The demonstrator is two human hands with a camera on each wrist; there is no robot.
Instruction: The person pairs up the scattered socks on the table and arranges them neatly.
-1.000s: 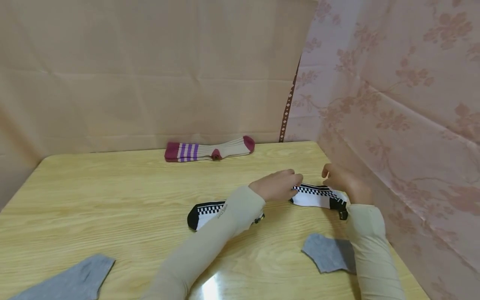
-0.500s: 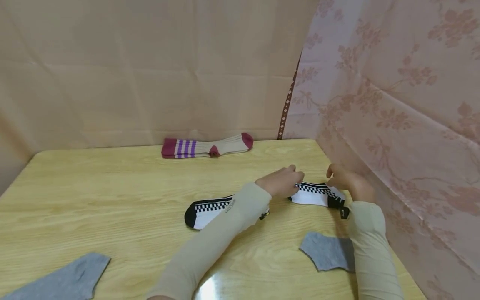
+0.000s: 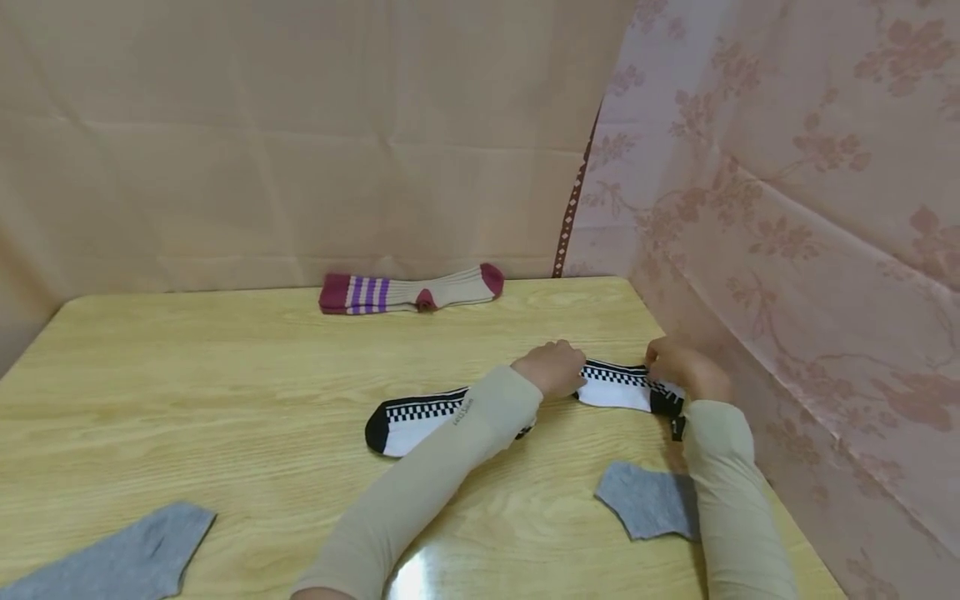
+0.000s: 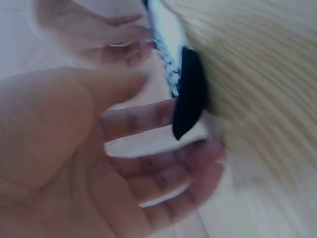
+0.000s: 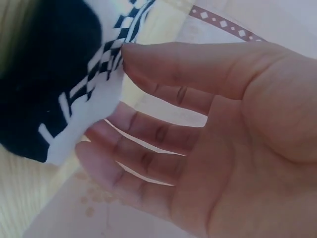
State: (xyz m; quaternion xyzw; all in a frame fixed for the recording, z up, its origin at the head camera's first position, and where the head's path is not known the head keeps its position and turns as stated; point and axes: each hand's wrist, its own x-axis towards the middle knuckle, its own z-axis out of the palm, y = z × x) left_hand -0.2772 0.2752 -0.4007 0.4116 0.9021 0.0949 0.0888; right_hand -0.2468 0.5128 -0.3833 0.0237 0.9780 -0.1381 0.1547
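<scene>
Over the table, the right hand pinches the farther checkered sock, best kept flat, while the left hand seems loosely spread.

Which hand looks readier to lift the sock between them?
Probably the right hand: its thumb and a finger meet at the edge of the checkered sock, while the left hand has its thumb apart from the black toe.

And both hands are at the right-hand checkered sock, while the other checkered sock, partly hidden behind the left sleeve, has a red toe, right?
Not quite: the other checkered sock has a black toe, as the head view shows. The left hand and right hand are indeed at the right-hand checkered sock, and the left sleeve does partly hide the other.
</scene>
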